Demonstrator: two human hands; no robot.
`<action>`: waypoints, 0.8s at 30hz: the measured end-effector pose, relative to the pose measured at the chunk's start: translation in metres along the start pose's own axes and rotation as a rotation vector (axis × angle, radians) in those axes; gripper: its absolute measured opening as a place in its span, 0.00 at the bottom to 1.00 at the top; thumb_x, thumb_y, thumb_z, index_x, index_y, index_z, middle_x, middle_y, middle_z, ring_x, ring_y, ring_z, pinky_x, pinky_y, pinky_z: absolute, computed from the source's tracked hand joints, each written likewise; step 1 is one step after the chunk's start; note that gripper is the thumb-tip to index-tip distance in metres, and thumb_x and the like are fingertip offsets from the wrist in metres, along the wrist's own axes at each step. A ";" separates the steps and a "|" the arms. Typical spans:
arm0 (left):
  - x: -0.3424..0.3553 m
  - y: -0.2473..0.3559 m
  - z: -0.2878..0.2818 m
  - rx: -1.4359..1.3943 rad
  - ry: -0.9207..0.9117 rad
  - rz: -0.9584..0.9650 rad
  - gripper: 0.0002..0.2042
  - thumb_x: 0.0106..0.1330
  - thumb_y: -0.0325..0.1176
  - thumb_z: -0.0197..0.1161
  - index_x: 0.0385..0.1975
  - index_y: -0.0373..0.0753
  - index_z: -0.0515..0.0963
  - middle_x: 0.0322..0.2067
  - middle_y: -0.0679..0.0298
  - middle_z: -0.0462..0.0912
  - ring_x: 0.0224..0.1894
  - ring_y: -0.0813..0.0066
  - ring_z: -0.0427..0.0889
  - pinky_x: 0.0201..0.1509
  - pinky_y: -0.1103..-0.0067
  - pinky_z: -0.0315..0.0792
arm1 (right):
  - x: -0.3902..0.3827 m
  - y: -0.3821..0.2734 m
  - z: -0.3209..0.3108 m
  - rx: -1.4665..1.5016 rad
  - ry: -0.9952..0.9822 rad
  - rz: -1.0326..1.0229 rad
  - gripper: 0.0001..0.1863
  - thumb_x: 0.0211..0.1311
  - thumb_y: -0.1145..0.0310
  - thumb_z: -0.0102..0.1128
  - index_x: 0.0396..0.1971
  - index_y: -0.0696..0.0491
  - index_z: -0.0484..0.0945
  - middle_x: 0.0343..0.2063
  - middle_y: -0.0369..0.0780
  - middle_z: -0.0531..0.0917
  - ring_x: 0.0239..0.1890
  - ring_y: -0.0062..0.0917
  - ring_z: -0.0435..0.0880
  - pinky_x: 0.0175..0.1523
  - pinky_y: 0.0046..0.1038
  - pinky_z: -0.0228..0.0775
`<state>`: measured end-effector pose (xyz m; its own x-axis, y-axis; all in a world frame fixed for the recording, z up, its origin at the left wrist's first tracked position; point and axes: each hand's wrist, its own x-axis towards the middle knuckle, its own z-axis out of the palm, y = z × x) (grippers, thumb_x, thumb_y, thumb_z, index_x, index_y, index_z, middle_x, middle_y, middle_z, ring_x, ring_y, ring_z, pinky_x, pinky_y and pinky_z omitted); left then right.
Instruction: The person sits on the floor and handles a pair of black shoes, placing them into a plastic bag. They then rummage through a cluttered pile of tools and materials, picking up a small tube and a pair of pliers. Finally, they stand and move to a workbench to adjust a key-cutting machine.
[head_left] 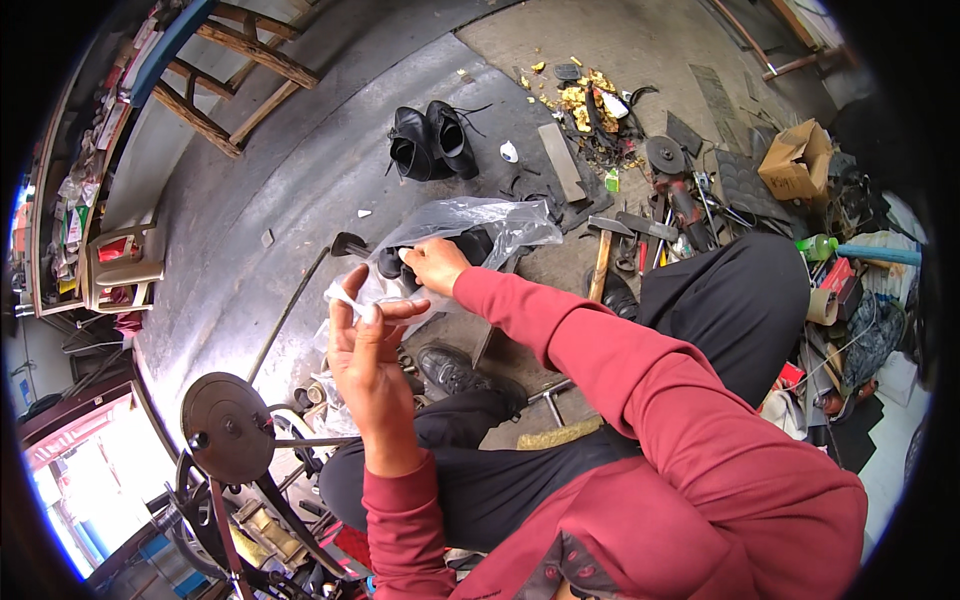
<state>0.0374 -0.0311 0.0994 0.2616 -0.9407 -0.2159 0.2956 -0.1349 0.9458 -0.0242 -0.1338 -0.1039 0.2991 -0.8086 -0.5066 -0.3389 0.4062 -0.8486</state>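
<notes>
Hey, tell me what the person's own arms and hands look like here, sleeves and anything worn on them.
Both arms wear long, plain dark red sleeves: the left sleeve ends at the wrist, and the right sleeve is creased along its length. The left hand and right hand are ungloved. No watch is visible.

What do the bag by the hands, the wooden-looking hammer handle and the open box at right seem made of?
Bag: thin, glossy plastic film; see-through, wrinkled, bright highlights.
Hammer handle: probably wood, dull finish; plain tan colour, though grain isn't clear.
Box: likely cardboard, matte; brown, with folded flaps.
</notes>
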 end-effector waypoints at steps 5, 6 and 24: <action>0.006 0.002 -0.003 -0.110 -0.030 -0.063 0.29 0.74 0.35 0.57 0.70 0.30 0.57 0.35 0.55 0.86 0.44 0.63 0.88 0.53 0.64 0.82 | -0.024 -0.007 -0.041 0.106 -0.197 -0.062 0.29 0.67 0.61 0.63 0.64 0.58 0.72 0.34 0.47 0.87 0.30 0.27 0.87 0.38 0.29 0.79; 0.006 0.001 -0.003 -0.111 -0.025 -0.072 0.29 0.73 0.34 0.58 0.69 0.30 0.58 0.35 0.54 0.86 0.42 0.62 0.88 0.52 0.66 0.82 | -0.028 -0.009 -0.054 0.109 -0.234 -0.066 0.29 0.67 0.62 0.63 0.65 0.57 0.71 0.35 0.47 0.87 0.31 0.27 0.87 0.38 0.28 0.79; 0.006 0.010 0.010 -0.096 0.066 -0.206 0.30 0.72 0.33 0.58 0.69 0.25 0.57 0.31 0.54 0.84 0.38 0.61 0.87 0.48 0.63 0.83 | 0.130 -0.025 -0.131 -0.597 0.242 -0.341 0.17 0.60 0.64 0.64 0.45 0.59 0.84 0.41 0.52 0.87 0.47 0.43 0.87 0.55 0.37 0.77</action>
<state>0.0329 -0.0406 0.1097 0.2449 -0.8735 -0.4207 0.4345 -0.2890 0.8530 -0.0938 -0.3054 -0.1285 0.2923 -0.9485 -0.1222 -0.7114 -0.1303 -0.6906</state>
